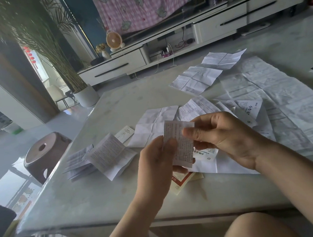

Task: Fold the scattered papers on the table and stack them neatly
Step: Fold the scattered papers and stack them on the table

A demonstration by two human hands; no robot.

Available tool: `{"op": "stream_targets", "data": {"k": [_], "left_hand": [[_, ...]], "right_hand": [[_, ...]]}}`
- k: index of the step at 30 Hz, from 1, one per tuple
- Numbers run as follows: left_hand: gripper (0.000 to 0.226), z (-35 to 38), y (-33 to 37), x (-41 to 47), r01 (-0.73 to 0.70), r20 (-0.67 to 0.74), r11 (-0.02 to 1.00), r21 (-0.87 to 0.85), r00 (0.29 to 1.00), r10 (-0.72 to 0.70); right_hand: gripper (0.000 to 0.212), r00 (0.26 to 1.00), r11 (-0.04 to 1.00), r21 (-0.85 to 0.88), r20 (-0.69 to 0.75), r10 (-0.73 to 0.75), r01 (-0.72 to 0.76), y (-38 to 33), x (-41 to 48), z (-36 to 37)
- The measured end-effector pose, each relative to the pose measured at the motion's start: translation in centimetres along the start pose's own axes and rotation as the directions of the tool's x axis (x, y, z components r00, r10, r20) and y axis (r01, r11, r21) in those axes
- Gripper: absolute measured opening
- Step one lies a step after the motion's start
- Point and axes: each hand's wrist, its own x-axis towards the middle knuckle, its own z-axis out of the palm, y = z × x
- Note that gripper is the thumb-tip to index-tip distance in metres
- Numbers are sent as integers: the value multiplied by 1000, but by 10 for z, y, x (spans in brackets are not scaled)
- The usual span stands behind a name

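Hands raised over table (102,196), our left hand (154,162) and right hand (224,136) both pinching one small printed paper (179,143), folded papers (98,158) lying left.

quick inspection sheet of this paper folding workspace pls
surface: pale table, near half bare
job's things: small printed slip held in the air; folded leaflets piled at left; unfolded sheets far side; large creased sheet spread at right
clutter: red and cream booklet under the hands
grippers: left hand and right hand both pinch the slip
cables: cords at power strip under TV cabinet
surroundings: brown stool, potted plant, small fan
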Motion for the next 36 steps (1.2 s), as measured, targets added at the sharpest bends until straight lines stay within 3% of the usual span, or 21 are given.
{"op": "stream_targets", "data": {"k": [4,7,12,14,18,22,25,29,34,36], "left_hand": [[24,6,-4,-1,-16,-55,1000,-6,998,16],[24,11,-3,-1,-21,-76,999,-37,997,18],[22,11,-1,-3,-39,-85,992,-118,996,29],[22,12,0,-4,-34,-66,991,-129,998,25],[15,3,-5,1,127,53,987,-103,991,-122],[6,-6,-3,10,67,40,998,-20,997,-66],[11,-4,-2,12,-64,-102,996,56,992,70],[12,-1,-6,11,-32,-244,996,-89,970,9],[24,-2,-1,13,65,-131,996,-59,989,-72],[26,-7,4,18,10,-49,998,58,999,-7]], "right_hand": [[4,993,998,-46,-107,-52,48,1,0,6],[13,983,994,-61,-152,-98,90,2,0,8],[13,999,997,80,-46,-14,17,-2,-1,2],[11,995,994,103,-94,-30,40,-1,-1,3],[13,973,992,-72,-199,-114,101,1,1,2],[11,978,917,-364,-68,-199,161,1,-2,2],[13,986,953,-269,-48,-160,141,2,-1,6],[23,999,993,-112,17,34,-32,3,-2,6],[10,984,940,-328,-113,-138,95,5,2,6],[9,976,885,-443,-84,-202,145,5,1,6]]}}
